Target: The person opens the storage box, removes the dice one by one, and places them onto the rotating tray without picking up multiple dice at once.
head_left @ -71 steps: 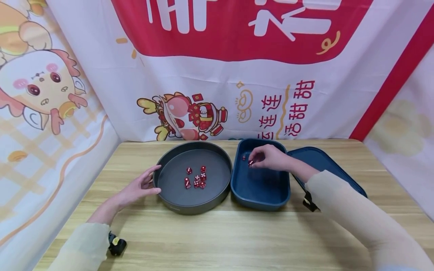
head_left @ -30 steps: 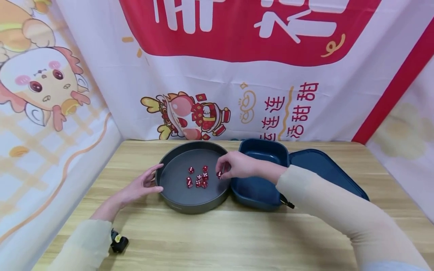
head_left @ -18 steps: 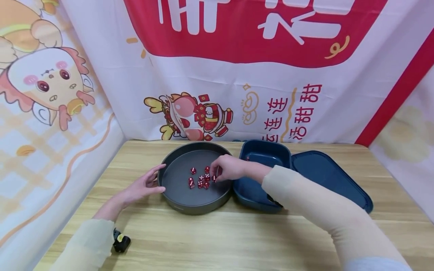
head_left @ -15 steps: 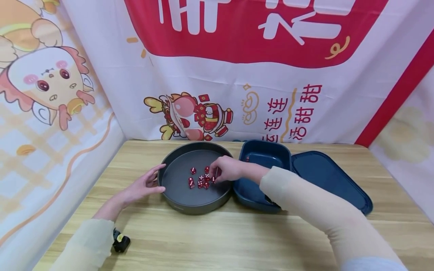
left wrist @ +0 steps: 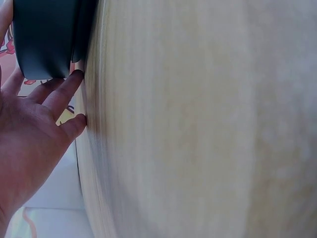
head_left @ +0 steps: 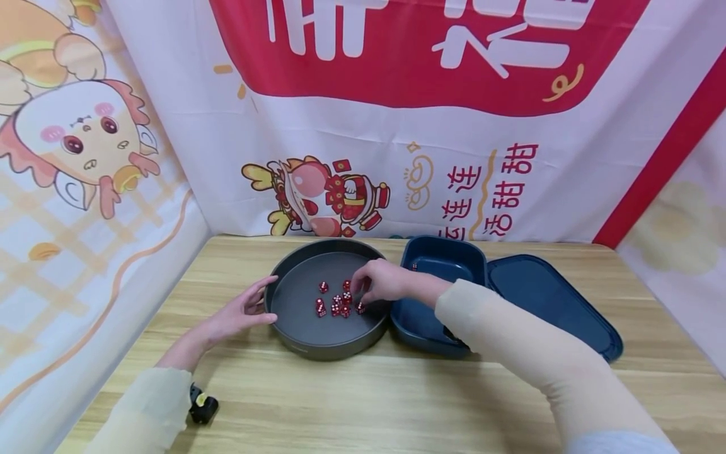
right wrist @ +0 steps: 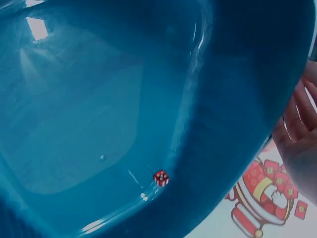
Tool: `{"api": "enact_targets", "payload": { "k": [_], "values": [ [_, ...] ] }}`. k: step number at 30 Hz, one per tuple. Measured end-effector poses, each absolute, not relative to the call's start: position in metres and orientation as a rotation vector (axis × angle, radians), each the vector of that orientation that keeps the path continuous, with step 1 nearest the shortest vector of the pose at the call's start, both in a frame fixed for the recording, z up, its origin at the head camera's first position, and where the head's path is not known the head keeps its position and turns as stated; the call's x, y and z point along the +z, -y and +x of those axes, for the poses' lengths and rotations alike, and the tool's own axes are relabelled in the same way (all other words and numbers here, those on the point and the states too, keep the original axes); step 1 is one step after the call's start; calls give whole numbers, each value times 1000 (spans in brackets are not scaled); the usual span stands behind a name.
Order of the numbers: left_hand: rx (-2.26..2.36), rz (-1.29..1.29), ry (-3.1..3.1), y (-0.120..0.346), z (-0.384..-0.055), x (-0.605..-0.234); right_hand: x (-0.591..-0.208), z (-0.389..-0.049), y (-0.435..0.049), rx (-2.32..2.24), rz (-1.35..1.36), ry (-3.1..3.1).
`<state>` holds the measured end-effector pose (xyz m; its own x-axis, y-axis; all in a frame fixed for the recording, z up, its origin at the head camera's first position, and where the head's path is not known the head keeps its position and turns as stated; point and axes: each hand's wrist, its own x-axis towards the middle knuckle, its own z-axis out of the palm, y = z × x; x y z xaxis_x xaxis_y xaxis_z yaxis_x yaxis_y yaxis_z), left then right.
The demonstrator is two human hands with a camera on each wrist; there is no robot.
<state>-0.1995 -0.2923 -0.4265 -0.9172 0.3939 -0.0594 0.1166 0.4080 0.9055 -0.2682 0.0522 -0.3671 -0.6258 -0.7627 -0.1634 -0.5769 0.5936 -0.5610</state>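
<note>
My left hand [head_left: 238,315] rests against the left side of a round dark grey pan [head_left: 295,340], fingers spread along its outer wall. In the left wrist view, the fingers [left wrist: 59,99] touch the wall low near the tabletop. Several red dice [head_left: 337,306] with white dots lie in the pan. My right hand [head_left: 380,282] hovers low inside the pan's right part, thumb and forefinger slightly apart. Just below the fingertips lies a red die [head_left: 360,308]. One more red die [right wrist: 161,178] sits in a corner of the blue rectangular container [right wrist: 237,99].
The blue container stands right of the pan, close beside it, partly under my right forearm. Its blue lid [head_left: 556,302] leans or lies to the right. Behind the wooden table [head_left: 317,403] hangs a printed cloth [head_left: 340,126].
My right hand has carried a die from the blue container leftward into the pan, and has let it go beside the other dice. The left hand has stayed at the pan.
</note>
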Motion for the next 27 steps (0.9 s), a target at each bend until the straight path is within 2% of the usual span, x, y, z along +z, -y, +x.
{"api": "enact_targets", "payload": {
  "k": [20,27],
  "values": [
    [1447,399,-2448,290,-200,-425,-355,-272,-135,-879,-1086,-2547],
    [1453,393,-2444,290,-200,-426,-354,-277,-154,-915,-1008,-2612]
  ]
}}
